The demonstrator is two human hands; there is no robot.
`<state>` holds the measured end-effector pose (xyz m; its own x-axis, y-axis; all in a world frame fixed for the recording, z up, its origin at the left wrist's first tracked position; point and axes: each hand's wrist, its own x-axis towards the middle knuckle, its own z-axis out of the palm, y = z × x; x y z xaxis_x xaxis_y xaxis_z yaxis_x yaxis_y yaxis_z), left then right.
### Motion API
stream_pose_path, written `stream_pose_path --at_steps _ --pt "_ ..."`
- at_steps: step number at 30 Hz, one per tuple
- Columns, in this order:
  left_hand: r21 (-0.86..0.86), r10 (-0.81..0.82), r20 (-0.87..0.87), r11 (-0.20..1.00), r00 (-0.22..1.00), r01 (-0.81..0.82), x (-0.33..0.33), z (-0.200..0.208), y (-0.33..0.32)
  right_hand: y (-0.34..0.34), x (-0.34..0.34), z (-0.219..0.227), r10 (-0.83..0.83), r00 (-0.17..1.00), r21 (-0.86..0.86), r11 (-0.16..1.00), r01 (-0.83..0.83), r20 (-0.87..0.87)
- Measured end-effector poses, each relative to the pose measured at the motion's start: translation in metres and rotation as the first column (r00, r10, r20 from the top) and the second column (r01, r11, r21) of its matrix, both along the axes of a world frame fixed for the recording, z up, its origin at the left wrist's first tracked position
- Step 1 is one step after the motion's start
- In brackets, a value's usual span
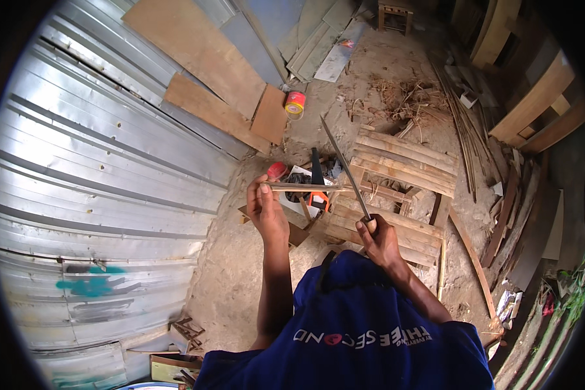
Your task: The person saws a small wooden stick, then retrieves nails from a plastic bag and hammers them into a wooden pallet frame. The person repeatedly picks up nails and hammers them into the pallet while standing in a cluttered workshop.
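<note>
My left hand (265,207) pinches one end of a thin, split wooden or bamboo strip (305,187), held level and pointing right. The strip's far end, pale and frayed, meets or crosses the blade of a long, narrow knife (344,166); touching or apart I cannot tell. Wrapped round the knife's handle is my right hand (378,242), with the dark blade slanting up and away to the left. Beneath the strip lie a tool with an orange handle (318,199) and a black blade-like part, and a red bowl-shaped thing (277,171).
A slatted wooden frame (403,159) stands on the dirt floor ahead and right. Corrugated metal sheeting (97,149) walls the left side, with wooden boards (201,52) leaning there. A red and yellow can (295,103), a pile of shavings (409,97) and long sticks (458,123) lie farther off.
</note>
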<state>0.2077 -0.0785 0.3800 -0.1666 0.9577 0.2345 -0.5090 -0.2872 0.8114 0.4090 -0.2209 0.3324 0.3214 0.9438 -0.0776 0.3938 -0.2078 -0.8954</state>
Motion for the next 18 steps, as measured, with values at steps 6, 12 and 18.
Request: stream_pose_path --at_steps 6,12,18 --pt "-0.147 -0.113 0.020 0.982 0.993 0.114 -0.003 0.019 0.000 0.019 -0.035 0.052 0.097 0.992 -0.025 0.995 -0.099 -0.077" --pt "-0.236 -0.127 -0.092 0.966 0.988 0.102 0.001 0.030 -0.004 0.038 -0.052 0.062 0.169 0.982 -0.085 0.981 -0.176 -0.084" --pt "-0.357 -0.129 -0.097 0.930 0.987 0.087 -0.003 0.045 -0.042 0.023 -0.048 0.029 0.228 0.974 -0.033 0.973 -0.227 0.020"
